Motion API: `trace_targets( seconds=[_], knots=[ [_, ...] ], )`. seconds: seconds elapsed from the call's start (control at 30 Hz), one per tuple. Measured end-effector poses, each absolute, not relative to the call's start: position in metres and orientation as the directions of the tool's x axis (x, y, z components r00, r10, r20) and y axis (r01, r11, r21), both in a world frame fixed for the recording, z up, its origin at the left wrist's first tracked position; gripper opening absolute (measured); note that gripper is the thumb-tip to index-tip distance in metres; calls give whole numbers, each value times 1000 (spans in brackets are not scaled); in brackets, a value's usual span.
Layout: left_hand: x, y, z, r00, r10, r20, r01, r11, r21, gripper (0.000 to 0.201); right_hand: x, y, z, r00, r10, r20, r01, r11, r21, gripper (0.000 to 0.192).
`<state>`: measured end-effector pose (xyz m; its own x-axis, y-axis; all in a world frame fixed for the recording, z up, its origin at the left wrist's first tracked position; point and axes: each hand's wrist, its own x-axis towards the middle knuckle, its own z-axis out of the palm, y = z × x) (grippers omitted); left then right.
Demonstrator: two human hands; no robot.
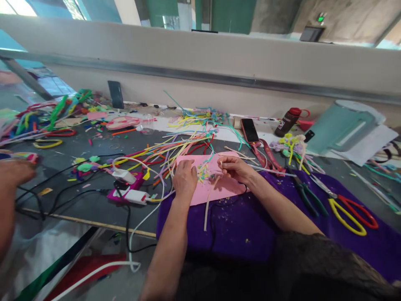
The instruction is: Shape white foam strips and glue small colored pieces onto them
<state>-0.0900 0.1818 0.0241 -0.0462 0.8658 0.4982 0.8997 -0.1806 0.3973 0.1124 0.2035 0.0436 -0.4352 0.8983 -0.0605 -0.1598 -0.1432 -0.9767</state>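
My left hand lies flat, pinning the pink sheet; my right hand has its grip pinched on a thin stick.

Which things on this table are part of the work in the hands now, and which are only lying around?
In use:
left hand
right hand
pink paper sheet
small colourful cuttings

Lying about:
red-and-yellow-handled scissors
green-handled pliers
black phone
dark bottle with red cap

Bright daylight; blurred, warped edges
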Motion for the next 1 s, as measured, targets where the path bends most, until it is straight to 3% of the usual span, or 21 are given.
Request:
trace_targets(
  seconds=[0.43,0.6,0.83,1.0],
  knots=[
    [-85,174,23,-6,927,375,956,-105,273,26,130,210,41,-331,942,50,57,73,-996,9],
    [-86,171,18,-20,942,335,981,-46,188,28,134,211,40,-292,950,109,196,171,-966,16],
    [-90,175,10,-27,973,231,992,-3,128,27,137,208,43,-304,945,122,233,198,-952,10],
    [-88,174,15,-69,933,354,983,5,181,30,135,207,41,-342,929,142,235,231,-944,4]
  ],
)
